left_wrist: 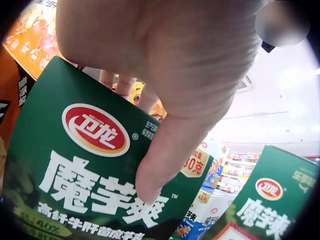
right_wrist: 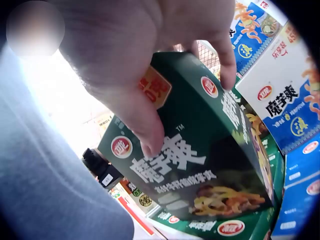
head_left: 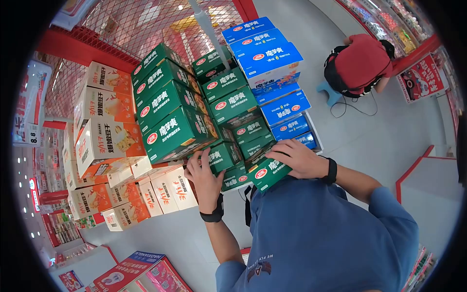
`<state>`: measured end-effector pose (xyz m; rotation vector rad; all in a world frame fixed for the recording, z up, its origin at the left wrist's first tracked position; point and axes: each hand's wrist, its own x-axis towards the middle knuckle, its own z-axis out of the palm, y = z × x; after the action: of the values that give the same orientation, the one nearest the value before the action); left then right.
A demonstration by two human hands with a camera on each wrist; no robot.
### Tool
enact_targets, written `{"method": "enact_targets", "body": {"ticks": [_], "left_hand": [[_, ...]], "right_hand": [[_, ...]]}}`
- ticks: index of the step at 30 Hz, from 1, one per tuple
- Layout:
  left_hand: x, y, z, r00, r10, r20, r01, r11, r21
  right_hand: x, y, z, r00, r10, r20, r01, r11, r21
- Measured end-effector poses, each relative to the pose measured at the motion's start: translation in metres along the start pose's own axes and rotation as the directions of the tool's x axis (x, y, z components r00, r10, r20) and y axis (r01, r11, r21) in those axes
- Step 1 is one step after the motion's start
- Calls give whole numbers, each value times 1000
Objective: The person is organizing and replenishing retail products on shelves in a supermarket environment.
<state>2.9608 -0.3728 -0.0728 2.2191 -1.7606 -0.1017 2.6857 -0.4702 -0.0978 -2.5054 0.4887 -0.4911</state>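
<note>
My left hand [head_left: 204,176] grips a green snack box [head_left: 224,156] at the front of the green stack. In the left wrist view its thumb presses the printed front of that box [left_wrist: 95,172], while the fingers reach over the far side. My right hand [head_left: 305,160] holds another green box [head_left: 268,174], tilted, close to my blue shirt. The right wrist view shows the thumb on this box's front [right_wrist: 200,170] and the fingers over its top and far edge. Lower green boxes [right_wrist: 232,227] lie beneath it.
Taller green boxes [head_left: 177,131] rise to the left, with orange-and-white cartons [head_left: 104,146] beyond them. Blue boxes [head_left: 270,58] are stacked on the right. Red wire mesh [head_left: 131,29] and a white pole [head_left: 209,29] stand behind. A person in red [head_left: 362,61] crouches near a blue stool [head_left: 331,93].
</note>
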Motion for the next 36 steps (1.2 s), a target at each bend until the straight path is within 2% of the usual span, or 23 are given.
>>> {"method": "enact_targets", "body": {"ticks": [2,7,10,14,18,24,27,32,36], "left_hand": [[2,1,-1,1000,-3,16,3,1000,19],[2,1,-10,994,12,113,-10,1000,-22],[-2,3,-16,995,36,94,-35,999,-6],[-21,13,-39,988,15,157,-16,1000,9],[-31,14,-16,981,37,189,-40,999,12],[-27,8,-13,981,39,191,-33,999,-39],[-28,7,-16,976,47,214,-37,998,-47],[-35,5,-19,961,54,272,-43,998,-46],[-35,9,-21,951,74,299,-65,997,-38]], "right_hand": [[13,2,-3,999,-15,47,15,1000,-10],[35,12,2,999,22,48,-24,999,29],[34,16,2,998,29,57,-33,997,68],[34,13,3,998,40,45,-43,997,66],[35,15,5,999,32,40,-36,995,95],[31,9,5,999,47,14,-49,991,124],[29,-3,-1,984,153,94,-170,963,208],[23,-2,-5,987,82,141,-115,964,241],[23,15,-18,976,33,214,-114,918,380]]}}
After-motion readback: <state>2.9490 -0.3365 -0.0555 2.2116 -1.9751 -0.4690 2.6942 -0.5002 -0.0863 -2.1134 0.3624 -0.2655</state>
